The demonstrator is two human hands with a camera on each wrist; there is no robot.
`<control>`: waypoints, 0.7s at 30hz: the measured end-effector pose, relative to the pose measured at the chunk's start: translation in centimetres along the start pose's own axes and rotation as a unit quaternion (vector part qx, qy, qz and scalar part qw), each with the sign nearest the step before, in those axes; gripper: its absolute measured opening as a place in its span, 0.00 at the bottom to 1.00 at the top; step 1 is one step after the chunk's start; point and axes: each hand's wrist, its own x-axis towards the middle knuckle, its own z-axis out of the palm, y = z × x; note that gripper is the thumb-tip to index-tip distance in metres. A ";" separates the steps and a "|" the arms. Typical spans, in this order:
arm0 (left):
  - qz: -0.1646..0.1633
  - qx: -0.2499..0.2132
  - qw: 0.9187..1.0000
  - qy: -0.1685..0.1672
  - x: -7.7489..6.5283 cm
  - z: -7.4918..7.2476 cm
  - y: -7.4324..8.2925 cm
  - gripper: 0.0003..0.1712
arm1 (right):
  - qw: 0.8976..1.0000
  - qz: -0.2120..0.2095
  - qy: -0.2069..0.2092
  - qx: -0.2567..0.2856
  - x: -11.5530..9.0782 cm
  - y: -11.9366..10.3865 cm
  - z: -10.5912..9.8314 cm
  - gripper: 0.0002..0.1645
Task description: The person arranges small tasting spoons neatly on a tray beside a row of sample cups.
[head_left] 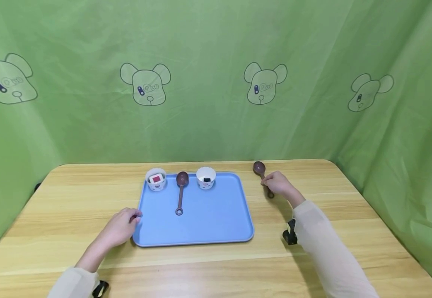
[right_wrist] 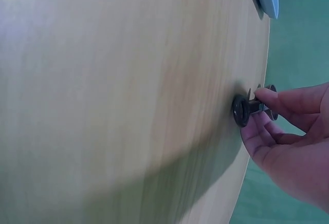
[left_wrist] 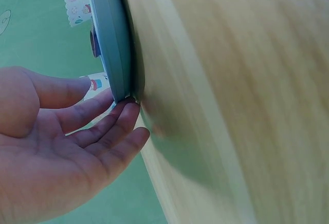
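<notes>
At the right, a brown measuring spoon (head_left: 259,167) lies off the tray, and my right hand (head_left: 278,183) pinches its handle between thumb and fingers. In the right wrist view that spoon's ring end (right_wrist: 240,110) shows close to the wood, just beyond my fingertips. My left hand (head_left: 120,226) is at the left edge of the blue tray (head_left: 216,215); in the left wrist view its loosely bent fingers (left_wrist: 123,118) touch the tray's rim. A second brown spoon (head_left: 180,194) rests on the tray, bowl toward the back, between two white paper cups.
The left cup (head_left: 156,184) holds a white piece with a red top; the right cup (head_left: 205,182) has a black-and-white piece inside. Both stand at the tray's back edge. Behind the wooden table (head_left: 70,194) hangs a green curtain (head_left: 208,124) with printed bear heads.
</notes>
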 end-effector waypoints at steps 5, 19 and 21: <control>0.000 0.002 1.000 0.001 0.0 0.0 0.0 0.13 | 1.000 -0.009 -0.004 0.000 -0.1 0.1 -0.1 0.17; -0.002 0.000 1.000 0.001 0.0 0.0 0.0 0.14 | 0.999 -0.011 -0.025 0.041 -0.4 0.0 -0.5 0.18; -0.002 0.001 1.000 0.000 0.0 0.0 0.0 0.13 | 0.999 -0.009 -0.025 0.045 -0.5 0.0 -0.5 0.18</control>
